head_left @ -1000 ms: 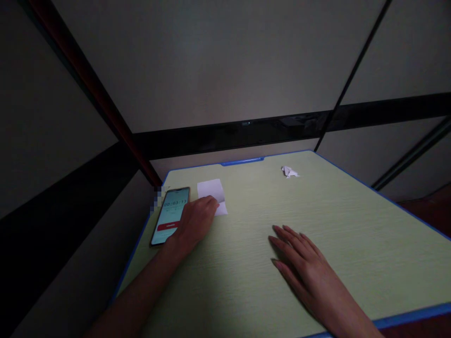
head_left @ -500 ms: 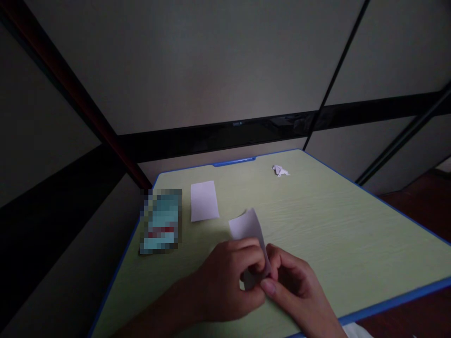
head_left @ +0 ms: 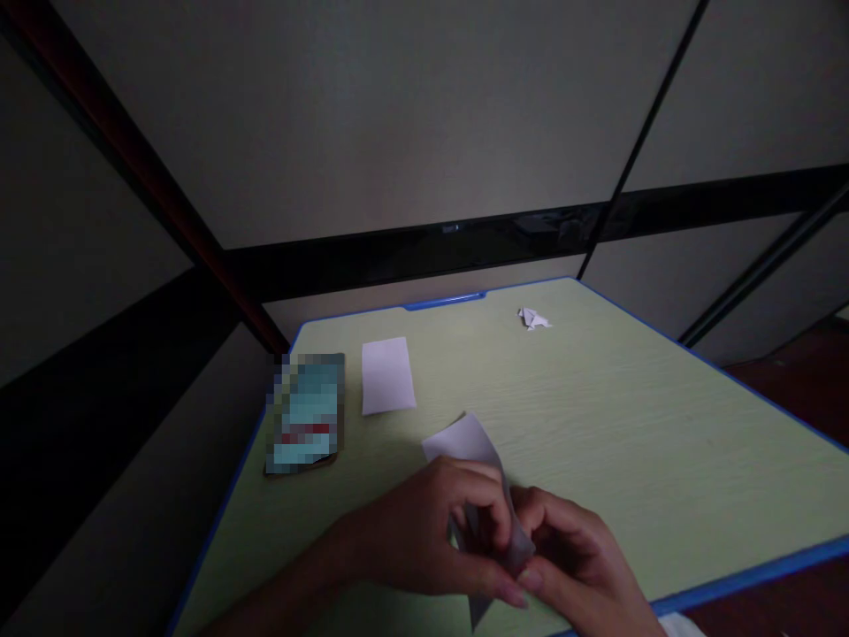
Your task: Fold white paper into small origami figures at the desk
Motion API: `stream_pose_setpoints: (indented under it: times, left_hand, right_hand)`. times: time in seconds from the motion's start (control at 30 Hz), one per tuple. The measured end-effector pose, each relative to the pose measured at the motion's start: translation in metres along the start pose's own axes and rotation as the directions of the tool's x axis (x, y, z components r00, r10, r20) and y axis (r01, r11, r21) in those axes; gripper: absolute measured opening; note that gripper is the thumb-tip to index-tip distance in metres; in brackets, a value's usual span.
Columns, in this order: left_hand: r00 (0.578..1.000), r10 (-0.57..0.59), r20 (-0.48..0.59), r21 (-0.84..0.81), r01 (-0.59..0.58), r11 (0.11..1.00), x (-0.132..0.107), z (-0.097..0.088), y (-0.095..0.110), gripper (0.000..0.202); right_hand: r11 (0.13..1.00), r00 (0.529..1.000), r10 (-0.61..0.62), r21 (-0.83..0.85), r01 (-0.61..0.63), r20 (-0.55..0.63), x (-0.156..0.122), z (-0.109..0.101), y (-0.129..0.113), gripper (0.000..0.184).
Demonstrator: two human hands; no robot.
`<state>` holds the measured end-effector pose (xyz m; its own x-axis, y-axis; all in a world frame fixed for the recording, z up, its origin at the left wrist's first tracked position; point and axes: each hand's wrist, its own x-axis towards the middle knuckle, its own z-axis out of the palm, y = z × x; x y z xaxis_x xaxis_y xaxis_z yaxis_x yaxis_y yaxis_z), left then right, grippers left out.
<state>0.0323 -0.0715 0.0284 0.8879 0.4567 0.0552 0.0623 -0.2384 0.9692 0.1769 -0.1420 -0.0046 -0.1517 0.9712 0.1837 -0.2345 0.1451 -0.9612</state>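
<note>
A sheet of white paper [head_left: 464,440] is bent between my two hands, just above the near part of the table. My left hand [head_left: 438,531] curls around it, with the fingers over its face and the thumb at its near edge. On the other side, my right hand [head_left: 577,553] pinches the sheet's near right corner between thumb and fingers. The two thumb tips are close together there. A lower corner of the sheet hangs below my left thumb. Part of the paper is hidden behind my left fingers.
The pale green table [head_left: 637,416] has a blue rim. A second white paper sheet [head_left: 388,376] lies flat beyond my left hand, beside a phone-like device [head_left: 309,416] that is blurred out. At the back right sits a small folded paper figure [head_left: 532,318]. Cabinet panels [head_left: 424,133] stand behind the table.
Both hands and the held paper have shifted slightly nearer and to the right. The sheet has tilted, and a lower corner now shows under my left thumb, which has stretched out further.
</note>
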Motion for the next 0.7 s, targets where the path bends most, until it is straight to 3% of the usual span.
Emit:
stream_pose_setpoints:
  times: [0.4,0.57,0.7]
  left_hand:
    - [0.999,0.001,0.032,-0.026,0.0,1.0,-0.0002,-0.0016,0.0024,0.02]
    - [0.999,0.016,0.035,-0.026,-0.015,1.0,0.0002,0.0013,0.0013,0.028]
    - [1.0,0.01,-0.006,-0.024,-0.01,1.0,-0.0001,0.0035,0.0006,0.035]
  right_hand:
    - [1.0,1.0,0.001,0.015,-0.001,-0.006,0.0,0.0031,-0.0012,0.018]
    - [0.998,1.0,-0.011,-0.057,0.01,-0.024,-0.0013,0.0033,-0.001,0.019]
    - [1.0,1.0,0.02,-0.018,-0.02,0.007,-0.0023,0.0041,-0.0041,0.015]
